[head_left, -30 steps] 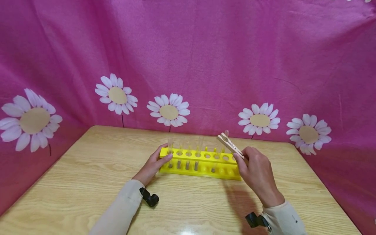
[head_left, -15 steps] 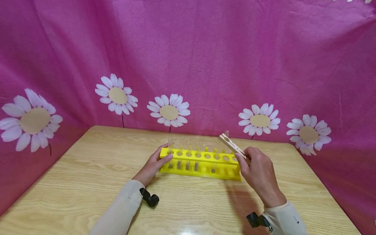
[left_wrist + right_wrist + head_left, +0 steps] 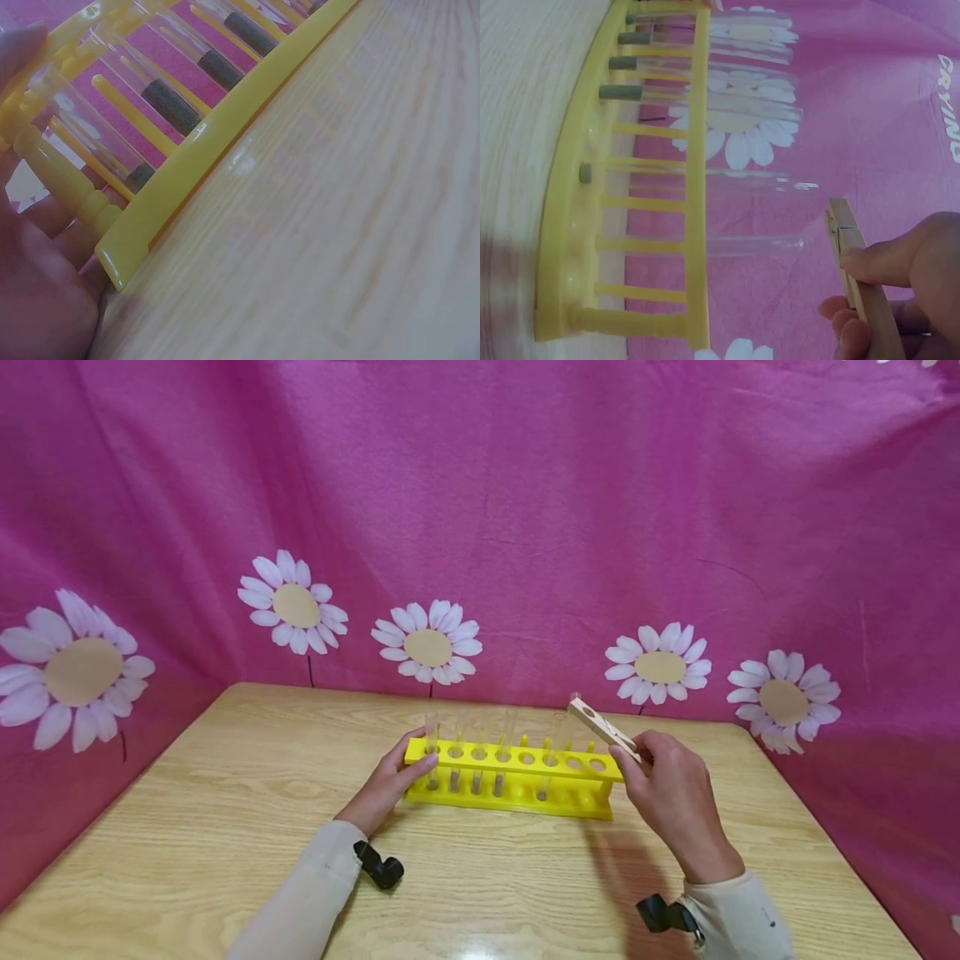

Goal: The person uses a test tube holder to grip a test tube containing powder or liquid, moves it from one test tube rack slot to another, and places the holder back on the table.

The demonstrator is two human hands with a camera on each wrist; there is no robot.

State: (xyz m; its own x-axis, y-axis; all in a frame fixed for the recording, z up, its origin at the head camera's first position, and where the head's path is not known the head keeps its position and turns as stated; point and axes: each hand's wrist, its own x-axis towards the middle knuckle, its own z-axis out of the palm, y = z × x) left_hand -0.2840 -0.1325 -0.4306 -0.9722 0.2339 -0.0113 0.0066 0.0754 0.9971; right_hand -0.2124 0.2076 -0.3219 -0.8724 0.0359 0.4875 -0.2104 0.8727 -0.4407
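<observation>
My left hand (image 3: pixel 381 792) grips the left end of a yellow test tube rack (image 3: pixel 510 806), thumb on its top bar. My right hand (image 3: pixel 678 806) pinches a wooden clothespin (image 3: pixel 606 728) near the rack's right end. Four glass tubes stand together on the left side, each with dark grey matter at its bottom (image 3: pixel 171 105). Another tube (image 3: pixel 727 181), also with a little grey matter, stands apart to their right. The clothespin's tip is close to that tube's mouth in the right wrist view. An upturned tube (image 3: pixel 757 246) sits on a rear peg, its rounded end up.
The rack stands on a light wood table (image 3: pixel 480 877). Behind it hangs a pink cloth (image 3: pixel 525 527) with large white daisies. A black wrist mount (image 3: pixel 382 867) is strapped at the left sleeve and another (image 3: pixel 663 914) at the right.
My right hand has drawn the clothespin slightly to the right, away from the standing tube. The left hand keeps its grip on the rack, which stays in place.
</observation>
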